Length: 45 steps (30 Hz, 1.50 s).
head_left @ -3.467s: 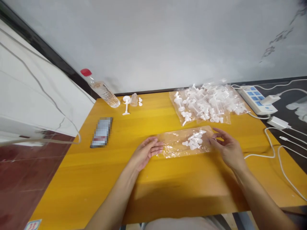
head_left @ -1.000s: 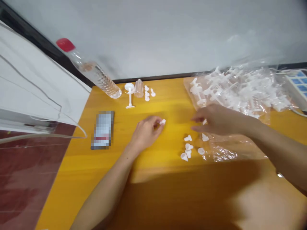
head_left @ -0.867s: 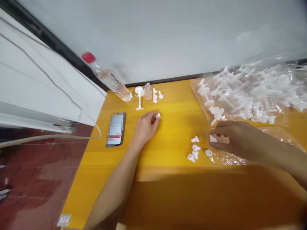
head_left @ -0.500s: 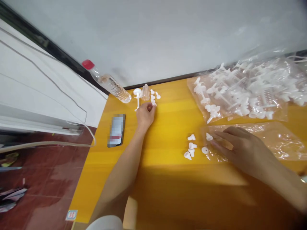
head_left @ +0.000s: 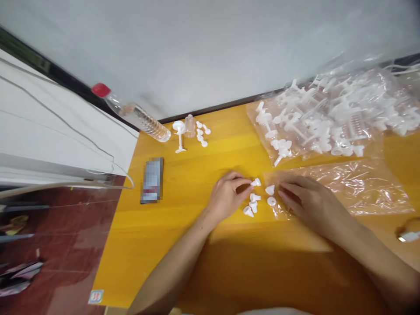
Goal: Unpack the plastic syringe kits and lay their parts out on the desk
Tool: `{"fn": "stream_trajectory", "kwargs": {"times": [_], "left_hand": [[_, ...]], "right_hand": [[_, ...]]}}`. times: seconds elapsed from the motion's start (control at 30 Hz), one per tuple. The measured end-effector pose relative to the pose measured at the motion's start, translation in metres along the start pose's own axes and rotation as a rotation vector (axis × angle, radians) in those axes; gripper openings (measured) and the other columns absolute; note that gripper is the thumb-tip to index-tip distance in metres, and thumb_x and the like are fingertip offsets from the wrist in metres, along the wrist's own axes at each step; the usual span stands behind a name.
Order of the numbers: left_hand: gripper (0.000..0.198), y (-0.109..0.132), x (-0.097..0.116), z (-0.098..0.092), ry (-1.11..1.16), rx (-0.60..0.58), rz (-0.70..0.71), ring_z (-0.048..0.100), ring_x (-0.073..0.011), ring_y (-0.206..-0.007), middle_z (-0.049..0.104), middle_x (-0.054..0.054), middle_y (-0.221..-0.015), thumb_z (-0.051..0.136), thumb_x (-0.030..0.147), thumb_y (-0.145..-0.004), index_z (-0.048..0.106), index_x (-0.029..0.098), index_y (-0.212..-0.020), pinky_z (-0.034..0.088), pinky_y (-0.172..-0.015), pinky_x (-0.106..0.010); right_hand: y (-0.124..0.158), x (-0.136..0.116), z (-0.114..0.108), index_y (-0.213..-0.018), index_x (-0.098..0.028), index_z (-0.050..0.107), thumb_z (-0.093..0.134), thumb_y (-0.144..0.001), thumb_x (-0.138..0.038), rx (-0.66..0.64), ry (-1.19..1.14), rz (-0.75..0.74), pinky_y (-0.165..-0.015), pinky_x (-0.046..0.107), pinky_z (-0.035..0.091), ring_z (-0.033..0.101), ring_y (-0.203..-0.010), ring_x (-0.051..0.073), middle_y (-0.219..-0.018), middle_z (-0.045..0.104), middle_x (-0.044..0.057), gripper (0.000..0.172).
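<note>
My left hand (head_left: pixel 229 197) pinches a small white plastic nozzle (head_left: pixel 256 182) between thumb and forefinger, at the table's middle. Just below lie several more loose white nozzles (head_left: pixel 253 207). My right hand (head_left: pixel 305 201) hovers over the near edge of a flat clear plastic bag (head_left: pixel 370 183), thumb and forefinger a little apart with nothing visible between them. Close to its fingertips, a cone-shaped white nozzle (head_left: pixel 270 190) stands beside a round white piece (head_left: pixel 271 201).
At the back left are a white plunger (head_left: pixel 180 138), a clear ribbed cylinder (head_left: pixel 189 127), several small white pieces (head_left: pixel 200 132) and a red-capped bottle (head_left: pixel 147 122). A phone (head_left: pixel 152 180) lies left. A bag of white plastic parts (head_left: pixel 315 122) fills the back right; a cable plug (head_left: pixel 408 236) lies right.
My left hand has come from the small white pieces at the back to the loose nozzles and taken hold of one. The cone-shaped nozzle now sits apart from my right fingertips. The view has shifted.
</note>
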<state>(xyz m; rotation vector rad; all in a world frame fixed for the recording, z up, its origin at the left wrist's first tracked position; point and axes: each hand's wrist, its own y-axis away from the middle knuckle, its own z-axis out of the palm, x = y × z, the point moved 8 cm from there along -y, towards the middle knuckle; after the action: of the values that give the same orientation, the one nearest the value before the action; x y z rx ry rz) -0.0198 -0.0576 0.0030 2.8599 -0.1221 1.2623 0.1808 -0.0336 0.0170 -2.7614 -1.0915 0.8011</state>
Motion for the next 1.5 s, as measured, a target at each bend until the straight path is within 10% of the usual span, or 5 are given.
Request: {"fn": "stream_trajectory", "kwargs": {"times": [0.43, 0.67, 1.0, 1.3, 1.5], "left_hand": [[0.006, -0.130, -0.029, -0.146, -0.869, 0.046, -0.290, 0.072, -0.0375, -0.101, 0.074, -0.012, -0.084, 0.079, 0.018, -0.075, 0.076, 0.015, -0.079, 0.053, -0.096, -0.048], [0.021, -0.159, -0.049, -0.135, -0.961, -0.216, -0.454, 0.072, -0.0353, -0.105, 0.078, -0.012, -0.102, 0.085, 0.032, -0.066, 0.079, 0.020, -0.083, 0.054, -0.096, -0.041], [0.028, -0.087, -0.058, -0.147, -0.793, 0.119, -0.389, 0.072, -0.0278, -0.096, 0.078, -0.007, -0.098, 0.072, 0.031, -0.087, 0.072, 0.020, -0.112, 0.054, -0.088, -0.039], [0.032, 0.009, 0.014, -0.001, -0.013, -0.248, -0.080, 0.070, -0.0185, -0.076, 0.077, -0.001, -0.097, 0.078, 0.043, -0.086, 0.080, 0.029, -0.115, 0.058, -0.070, -0.032], [0.017, -0.005, -0.007, -0.018, 0.014, -0.127, -0.126, 0.066, -0.0156, -0.068, 0.073, -0.002, -0.079, 0.069, 0.037, -0.091, 0.074, 0.021, -0.088, 0.053, -0.063, -0.028]], "right_hand": [[0.001, -0.004, 0.002, -0.098, -0.018, 0.070, 0.054, -0.102, -0.027, 0.059, 0.075, -0.010, -0.081, 0.039, 0.052, 0.064, -0.088, 0.024, -0.104, 0.071, 0.009, 0.019], [0.004, 0.001, 0.006, -0.102, -0.017, 0.070, 0.057, -0.101, -0.026, 0.076, 0.046, -0.018, -0.086, 0.038, 0.052, 0.065, -0.091, 0.023, -0.107, 0.071, 0.009, 0.016], [0.002, -0.001, 0.005, -0.105, -0.016, 0.070, 0.059, -0.101, -0.025, 0.074, 0.075, -0.026, -0.087, 0.039, 0.053, 0.065, -0.094, 0.024, -0.111, 0.071, 0.010, 0.015], [0.001, -0.004, 0.004, -0.104, -0.015, 0.071, 0.060, -0.101, -0.024, 0.058, 0.121, -0.030, -0.082, 0.036, 0.052, 0.062, -0.089, 0.022, -0.109, 0.071, 0.010, 0.015], [0.003, -0.012, -0.002, -0.108, -0.017, 0.069, 0.061, -0.100, -0.024, 0.121, 0.095, -0.066, -0.079, 0.036, 0.052, 0.065, -0.089, 0.023, -0.110, 0.071, 0.009, 0.013]]}}
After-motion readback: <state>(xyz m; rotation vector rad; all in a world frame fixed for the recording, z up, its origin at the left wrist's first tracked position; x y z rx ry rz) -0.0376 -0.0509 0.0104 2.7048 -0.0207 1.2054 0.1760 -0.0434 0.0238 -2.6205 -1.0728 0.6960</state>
